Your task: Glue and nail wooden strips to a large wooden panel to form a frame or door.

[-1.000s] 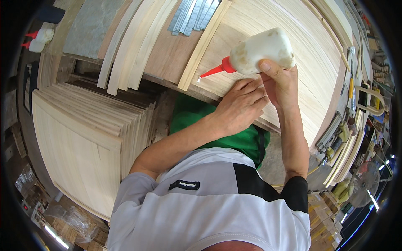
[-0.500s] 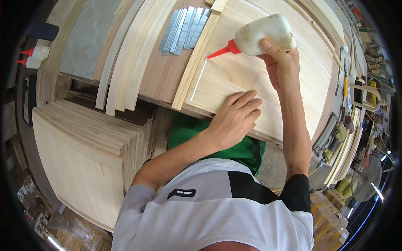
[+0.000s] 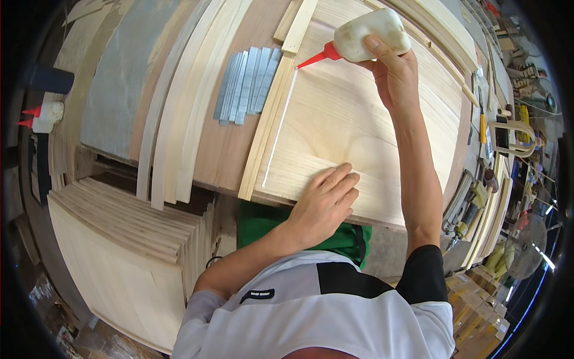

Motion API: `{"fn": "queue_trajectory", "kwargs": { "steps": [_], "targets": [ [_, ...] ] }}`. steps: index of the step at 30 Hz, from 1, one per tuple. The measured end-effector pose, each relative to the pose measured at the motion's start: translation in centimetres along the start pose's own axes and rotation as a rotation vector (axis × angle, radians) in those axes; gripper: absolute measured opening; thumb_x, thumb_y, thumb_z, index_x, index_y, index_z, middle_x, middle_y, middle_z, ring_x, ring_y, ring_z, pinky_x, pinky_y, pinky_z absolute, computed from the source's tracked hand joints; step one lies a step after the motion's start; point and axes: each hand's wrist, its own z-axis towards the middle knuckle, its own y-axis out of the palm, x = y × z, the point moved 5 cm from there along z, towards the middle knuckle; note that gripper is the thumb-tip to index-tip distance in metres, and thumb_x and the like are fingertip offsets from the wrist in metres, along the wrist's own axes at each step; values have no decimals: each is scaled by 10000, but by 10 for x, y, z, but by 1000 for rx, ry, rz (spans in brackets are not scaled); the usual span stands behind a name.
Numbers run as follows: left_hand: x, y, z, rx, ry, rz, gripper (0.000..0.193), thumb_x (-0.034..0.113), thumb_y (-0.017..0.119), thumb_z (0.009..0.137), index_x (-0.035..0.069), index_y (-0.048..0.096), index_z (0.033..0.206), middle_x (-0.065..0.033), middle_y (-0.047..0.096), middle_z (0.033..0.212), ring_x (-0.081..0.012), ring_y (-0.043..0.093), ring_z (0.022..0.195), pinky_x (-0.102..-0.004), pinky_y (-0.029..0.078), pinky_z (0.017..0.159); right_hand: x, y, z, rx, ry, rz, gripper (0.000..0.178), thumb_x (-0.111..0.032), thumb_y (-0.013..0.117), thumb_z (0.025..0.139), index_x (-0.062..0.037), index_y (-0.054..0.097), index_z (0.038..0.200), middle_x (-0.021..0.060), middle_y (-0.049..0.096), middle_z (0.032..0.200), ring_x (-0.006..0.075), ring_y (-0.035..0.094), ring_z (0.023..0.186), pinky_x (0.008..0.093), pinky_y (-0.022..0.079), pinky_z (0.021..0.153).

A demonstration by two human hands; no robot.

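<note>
My right hand (image 3: 391, 69) grips a white glue bottle (image 3: 371, 36), tilted with its red nozzle (image 3: 317, 57) pointing left and down. The nozzle tip meets the far end of a white line of glue (image 3: 278, 133) on a pale wood panel (image 3: 365, 128). This line runs along the panel's left side, beside a wooden strip (image 3: 263, 143). My left hand (image 3: 329, 200) rests on the panel's near edge, fingers stretched out and holding nothing.
Metal staple strips (image 3: 246, 87) lie left of the panel, with long wooden slats (image 3: 185, 113) beyond. Stacked panels (image 3: 125, 257) stand lower left. Two more glue bottles (image 3: 48, 113) are at far left. Tools, including a hammer (image 3: 490, 179), lie on the right.
The nozzle has moved farther from me along the wooden strip, and the glue line has grown longer. My left hand stays at the panel's near edge. The view has shifted, so the bench appears lower.
</note>
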Motion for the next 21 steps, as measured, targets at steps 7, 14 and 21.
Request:
{"fn": "queue_trajectory", "kwargs": {
  "steps": [7,14,21],
  "targets": [
    [-2,-5,4,-29,-31,-46,348,117,715,752,7,608,1064,-143,544,1257,-321,431,1287,-447,342,1046,-4,-16,49,49,-98,-85,410,-161,679,866,28,531,1198,139,627,1091,271,650,1001,446,591,827],
    [-8,-9,4,-143,-106,-194,377,146,693,813,36,611,1164,-115,558,1294,-285,426,1318,-455,313,1078,-11,-28,90,61,-89,-33,376,-53,631,820,-21,535,1182,128,653,1062,264,661,971,423,578,807],
    [-10,-14,7,-194,-168,-296,360,136,685,829,33,616,1167,-122,559,1306,-297,436,1316,-474,307,1090,-4,-51,134,183,-137,-8,370,-7,633,821,-23,546,1180,119,658,1051,258,665,945,406,589,764]
  ]
}}
